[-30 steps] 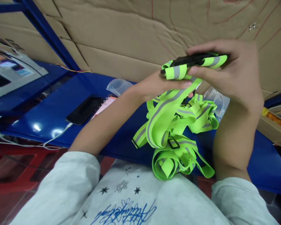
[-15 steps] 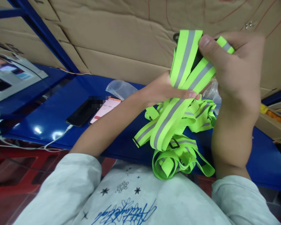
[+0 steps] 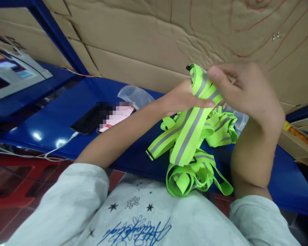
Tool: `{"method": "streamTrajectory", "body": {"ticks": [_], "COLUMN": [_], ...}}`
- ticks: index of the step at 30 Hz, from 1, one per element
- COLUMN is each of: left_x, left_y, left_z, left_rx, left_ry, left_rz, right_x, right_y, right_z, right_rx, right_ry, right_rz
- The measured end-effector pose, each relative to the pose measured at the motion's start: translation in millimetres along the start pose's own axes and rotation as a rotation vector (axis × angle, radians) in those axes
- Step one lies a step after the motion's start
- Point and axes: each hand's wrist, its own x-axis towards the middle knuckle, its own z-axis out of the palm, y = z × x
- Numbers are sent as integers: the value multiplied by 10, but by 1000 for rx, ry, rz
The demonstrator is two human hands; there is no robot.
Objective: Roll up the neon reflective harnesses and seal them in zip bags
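Note:
A folded neon-green reflective strap [image 3: 189,136] with a grey stripe hangs from my left hand [image 3: 186,97], whose thumb presses across its layers. At the strap's upper end, my right hand [image 3: 242,89] has its thumb and fingers closed on the folded band; the fingertips are partly hidden behind it. A small black clip [image 3: 188,68] sticks out at the top of the fold. Below, a heap of more green straps [image 3: 192,177] lies curled at the table's front edge, and another bunch [image 3: 223,128] rests behind.
On the blue table [image 3: 51,112] lie a dark phone [image 3: 86,119] with a white cable and a second phone with a lit screen [image 3: 118,118]. A clear plastic bag [image 3: 135,97] is behind them. Cardboard [image 3: 143,41] lines the back; a carton [image 3: 297,143] stands at right.
My right hand has come down and left, bringing the strap's upper end into a tighter fold by my left hand. The left hand keeps its grip nearly in place.

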Motion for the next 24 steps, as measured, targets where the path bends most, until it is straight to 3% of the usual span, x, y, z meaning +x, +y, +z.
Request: {"method": "streamTrajectory", "body": {"ticks": [3, 7, 10, 12, 14, 17, 19, 24], "left_x": [29, 38, 30, 5, -32, -74, -75, -56], "left_y": [-35, -57, -69, -74, -71, -56, -46, -37], "left_z": [-76, -75, -48, -32, -19, -18, -28, -18], "left_rx": [20, -29, -187, -280, -253, -43, 57, 23], "left_ry": [-51, -70, -161, -269, -367, -413, -379, -302], "left_rz": [86, -7, -151, -251, -299, -240, -157, -62], "right_x": [-44, 0, 38, 43, 33, -2, -35, -82], "right_y": [-65, -24, 39, 64, 68, 18, -55, -187], "right_z": [3, 42, 34, 4, -37, -100, -127, -82], "right_rx": [-217, -114, -139, -201, -274, -286, -261, -47], "right_ry": [-137, -123, -59, 48, 120, 180, 218, 285], "right_rz": [-115, -163, -148, -158, -182, -184, -154, 16]}}
